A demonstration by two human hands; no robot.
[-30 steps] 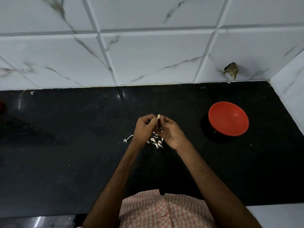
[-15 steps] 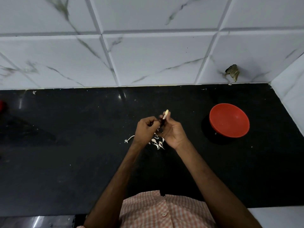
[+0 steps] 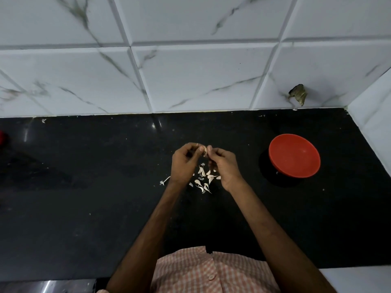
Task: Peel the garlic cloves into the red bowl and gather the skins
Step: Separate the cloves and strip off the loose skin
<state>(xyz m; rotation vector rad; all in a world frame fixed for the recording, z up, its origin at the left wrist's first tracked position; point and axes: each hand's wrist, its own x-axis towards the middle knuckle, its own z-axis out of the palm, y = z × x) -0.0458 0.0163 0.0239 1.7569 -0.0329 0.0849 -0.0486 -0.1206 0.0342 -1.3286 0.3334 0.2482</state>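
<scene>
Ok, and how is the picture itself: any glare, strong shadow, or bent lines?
Head view: dim, soft light; small glare streaks on the black counter near the wall; the red bowl throws a dark shadow to its left; the wall's tile joints bow from the wide lens; left hand and right hand look fairly sharp, the garlic clove between them too small for detail.

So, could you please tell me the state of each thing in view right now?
left hand, raised over the counter, pinching the garlic clove.
right hand, pinching the same clove from the other side.
garlic clove, held between both hands' fingertips; how far peeled, cannot tell.
red bowl, upright on the counter, right of the hands, no clove clearly visible inside.
garlic pieces, scattered loose on the counter beneath the hands.
</scene>
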